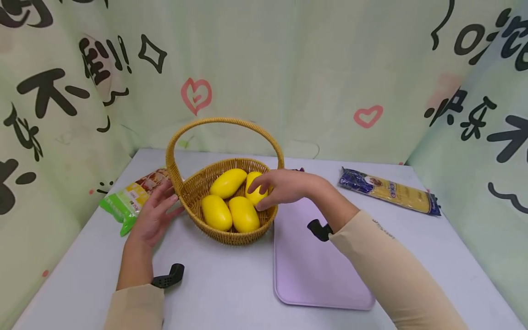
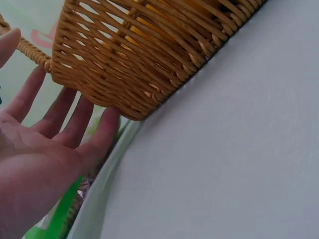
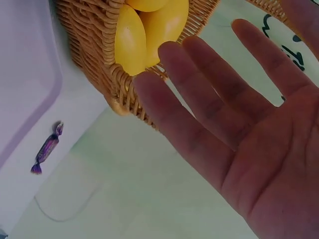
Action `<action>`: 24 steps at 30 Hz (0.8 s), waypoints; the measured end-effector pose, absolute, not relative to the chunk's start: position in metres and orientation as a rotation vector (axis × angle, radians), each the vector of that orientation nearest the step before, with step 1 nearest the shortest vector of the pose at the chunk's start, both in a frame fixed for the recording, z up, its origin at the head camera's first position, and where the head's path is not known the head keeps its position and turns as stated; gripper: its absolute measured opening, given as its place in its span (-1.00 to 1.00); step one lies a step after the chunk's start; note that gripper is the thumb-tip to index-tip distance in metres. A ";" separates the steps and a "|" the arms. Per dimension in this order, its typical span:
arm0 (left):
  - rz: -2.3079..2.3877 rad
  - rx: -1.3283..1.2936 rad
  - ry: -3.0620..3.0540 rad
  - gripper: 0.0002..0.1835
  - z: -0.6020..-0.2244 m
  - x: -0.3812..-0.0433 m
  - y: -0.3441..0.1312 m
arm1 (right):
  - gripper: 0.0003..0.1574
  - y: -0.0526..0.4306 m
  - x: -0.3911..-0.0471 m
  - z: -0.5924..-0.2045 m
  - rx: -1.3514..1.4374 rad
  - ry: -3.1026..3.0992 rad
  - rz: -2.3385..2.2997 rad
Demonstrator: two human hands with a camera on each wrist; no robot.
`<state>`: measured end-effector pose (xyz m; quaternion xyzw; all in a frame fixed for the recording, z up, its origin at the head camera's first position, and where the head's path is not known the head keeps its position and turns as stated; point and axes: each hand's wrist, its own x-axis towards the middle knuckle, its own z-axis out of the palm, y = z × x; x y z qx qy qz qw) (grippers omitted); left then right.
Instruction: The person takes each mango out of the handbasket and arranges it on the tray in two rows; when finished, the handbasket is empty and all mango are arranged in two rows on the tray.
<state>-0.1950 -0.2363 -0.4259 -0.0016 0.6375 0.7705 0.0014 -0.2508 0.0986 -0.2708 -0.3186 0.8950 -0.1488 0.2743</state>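
A wicker basket (image 1: 224,237) with a tall arched handle holds several yellow mangoes (image 1: 216,213). At the basket's left side is my left hand (image 1: 156,213), its fingers extended. In the left wrist view those fingertips (image 2: 110,117) meet or nearly meet the woven wall. My right hand (image 1: 284,185) hovers over the right rim, fingers spread and slightly bent, partly covering the rearmost right mango (image 1: 254,183). Nothing is gripped in the right palm (image 3: 279,154), as the right wrist view shows.
A lilac tray (image 1: 321,275) lies right of the basket, under my right forearm. Behind it is a purple-wrapped candy (image 3: 47,149). A pasta packet (image 1: 389,190) lies at the back right; a green and brown food bag (image 1: 128,201) lies left of the basket. Curtains surround the table.
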 end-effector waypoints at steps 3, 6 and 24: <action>2.384 -0.032 1.991 -0.32 -0.430 -0.196 -0.236 | -0.43 0.090 -0.254 -0.270 -0.835 2.387 -0.326; 2.374 -0.039 1.995 -0.31 -0.434 -0.199 -0.235 | -0.41 0.080 -0.257 -0.271 -0.810 2.349 -0.290; 2.233 -0.176 2.147 -0.32 -0.441 -0.206 -0.232 | -0.26 0.030 -0.263 -0.302 -0.600 2.312 -0.194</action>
